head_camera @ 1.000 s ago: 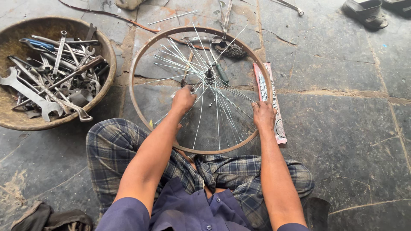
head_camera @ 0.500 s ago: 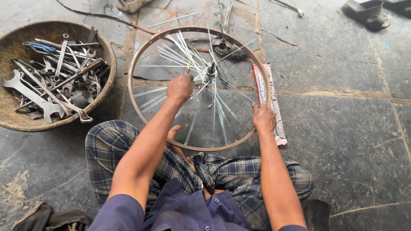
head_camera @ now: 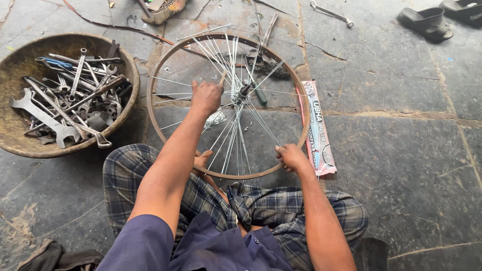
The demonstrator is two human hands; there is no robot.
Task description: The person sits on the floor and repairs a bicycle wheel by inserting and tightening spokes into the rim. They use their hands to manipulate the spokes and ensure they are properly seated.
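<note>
Far left: shallow basin (head_camera: 15, 145) on stone floor (head_camera: 401, 165), piled with spanners (head_camera: 47, 118) and other hand tools. None in use.

Centre: wheel rim (head_camera: 173, 60) flat on floor in front of crossed legs, near edge just over knees. Hub (head_camera: 244, 91) sitting off-centre, toward far side. Spokes (head_camera: 228, 138) fanned loose from hub, bunched in sheaves, many ends visibly short of rim or crossing it unseated. Lacing judged partway at best: hub loaded, few if any spokes fixed at rim, no tension, no truing. Nipples too small to tell.

Left hand (head_camera: 206, 95) over spokes just left of hub, fingers curled closed, pinching a thin stick-like end, likely a spoke; exact hold hidden under knuckles.

Right hand (head_camera: 291, 156) at near-right of rim, fingers wrapped over rim edge, steadying it.

Right of rim: long pink-and-white packet (head_camera: 317, 133) lying alongside, touching or just beside. Far right, well apart: loose spanner (head_camera: 331, 13), dark sandals (head_camera: 427, 22).
</note>
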